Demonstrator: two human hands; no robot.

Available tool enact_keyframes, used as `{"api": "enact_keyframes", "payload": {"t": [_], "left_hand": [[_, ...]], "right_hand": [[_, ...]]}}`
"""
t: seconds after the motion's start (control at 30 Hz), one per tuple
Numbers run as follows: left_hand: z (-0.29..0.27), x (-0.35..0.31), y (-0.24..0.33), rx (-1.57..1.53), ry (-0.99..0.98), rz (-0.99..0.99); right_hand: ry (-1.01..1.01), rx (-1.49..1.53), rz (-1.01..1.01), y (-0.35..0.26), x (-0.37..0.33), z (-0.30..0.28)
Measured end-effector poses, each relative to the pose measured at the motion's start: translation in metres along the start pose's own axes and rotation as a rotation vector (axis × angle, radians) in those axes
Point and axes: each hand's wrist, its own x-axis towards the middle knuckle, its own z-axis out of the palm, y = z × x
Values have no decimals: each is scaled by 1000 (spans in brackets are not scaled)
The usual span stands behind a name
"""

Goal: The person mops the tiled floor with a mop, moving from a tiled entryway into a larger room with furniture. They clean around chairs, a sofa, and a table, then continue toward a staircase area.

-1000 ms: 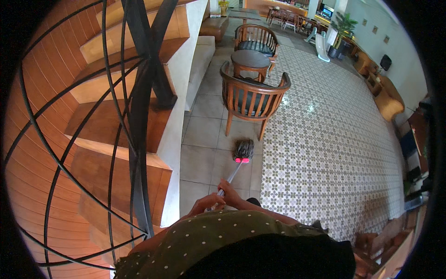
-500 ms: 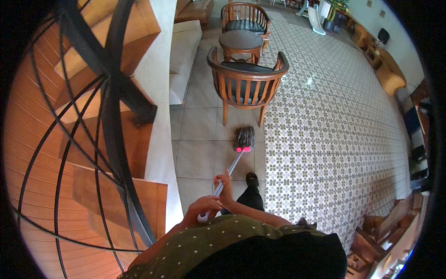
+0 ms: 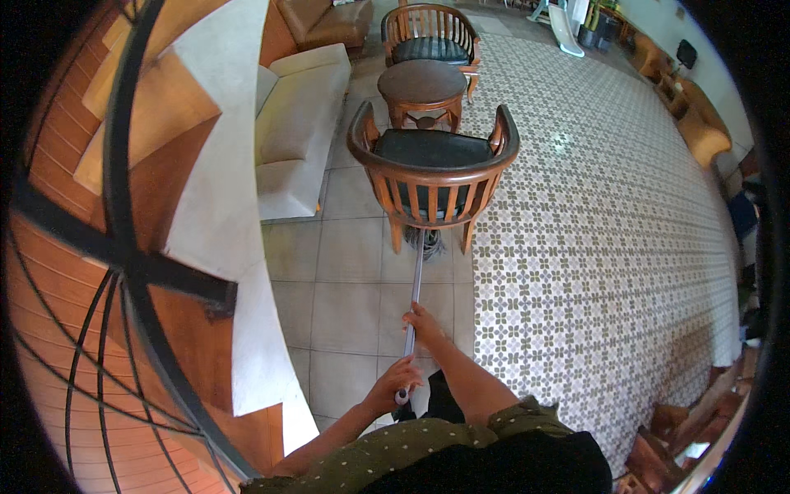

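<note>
My left hand (image 3: 392,389) is closed around the end of the handle of a mop (image 3: 418,278), close to my body. Farther up the same pale metal handle, my right hand (image 3: 423,324) grips it with the arm stretched forward. The mop's dark grey stringy head (image 3: 429,242) lies on the grey floor tiles, at the back legs of a wooden armchair (image 3: 434,173). The chair's slatted back hides part of the head. A black seat cushion (image 3: 434,148) shows inside the armchair.
A round wooden table (image 3: 422,82) and a second armchair (image 3: 430,37) stand beyond the first. On the left are a pale sofa (image 3: 304,115) and a staircase with a black metal railing (image 3: 132,272). Patterned tiles (image 3: 576,247) cover the floor to the right.
The mop head has moved forward, from open tiles to the chair's back legs. Both arms reach farther out, and the chair and sofa appear nearer.
</note>
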Motion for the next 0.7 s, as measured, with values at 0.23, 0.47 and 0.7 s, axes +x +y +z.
{"api": "enact_keyframes", "payload": {"t": [0.23,0.47,0.7], "left_hand": [[32,101,-76,77,-242,-34],[40,78,-33,154,-57,-203],[0,52,91,152,331,-71]], "right_hand": [[-416,-732,250,7,87,-115],[-121,-575,-7,-1,52,-102],[132,-263,-437,-96,2,-86]]}}
